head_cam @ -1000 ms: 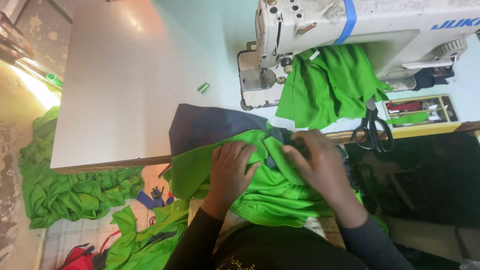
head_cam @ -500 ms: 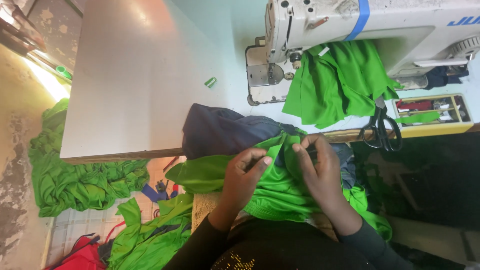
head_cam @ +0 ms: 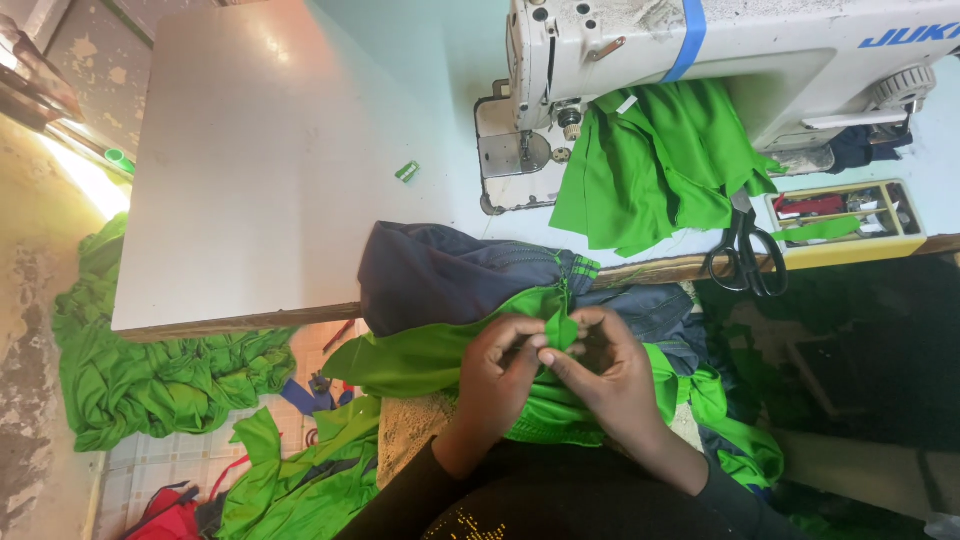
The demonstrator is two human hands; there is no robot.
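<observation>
Workroom setting: pale, smooth worktop [head_cam: 270, 170] with a worn wooden front edge, cracked floor to the left.

Item 1. Bright green and navy-grey knit garment [head_cam: 450, 280], draped half over the worktop's front edge and half into the lap. Judged light, soft and limp; it will sag and slide rather than hold shape, so it is best taken by pinching at a seam or folded edge. A small upright green fold [head_cam: 562, 328] stands between the two hands.

Item 2. Left hand [head_cam: 500, 372], fingers closed in a pinch on the green fold from the left.

Item 3. Right hand [head_cam: 612, 372], fingers curled and pinching the same fold from the right; the fingertips of both hands meet or nearly meet there.

Item 4. White industrial sewing machine [head_cam: 720, 50] with a blue tape band, at the worktop's far right.

Item 5. Loose bright green fabric pieces [head_cam: 650, 170], heaped under the machine arm.

Item 6. Black-handled scissors [head_cam: 745, 250], just beside that heap, close to the front edge.

Item 7. Yellow partitioned tray [head_cam: 850, 240] of small sundries, right of the scissors.

Item 8. Small green scrap [head_cam: 407, 171], alone on the worktop.

Item 9. Green fabric pile [head_cam: 150, 370] on the floor, left, below the worktop.

Room for moving: the worktop's left and centre lie open; the right is crowded by machine, heap and scissors. The front edge runs just beyond the hands.
</observation>
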